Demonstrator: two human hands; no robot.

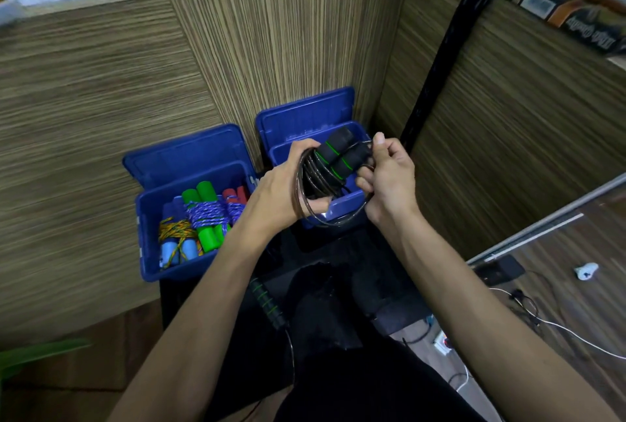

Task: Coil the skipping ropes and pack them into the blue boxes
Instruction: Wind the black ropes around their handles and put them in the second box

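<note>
The black skipping rope [333,164] was up in the air, just above the right blue box [342,208]. Its two black handles with green rings lay side by side, pointing toward 1 o'clock. The thin dark cord made round loops that hung down toward 6 o'clock, over the front wall of that box.

The left hand [288,187] was curled around the loops and the low ends of the handles, with the cord running over its fingers. The right hand [386,171] was closed too, pinching the cord right by the handles, thumb sticking up.

The right blue box had its lid standing open at the back, at 12 o'clock.

At 9 o'clock from the hands sat the left blue box [149,218], lid open as well. Inside it were coiled ropes [206,215] with green, red, purple and light blue handles, tied round with purple and yellow cord.

At 6 o'clock, another black handle [267,303] with green rings lay on something black, near the person's lap.
</note>
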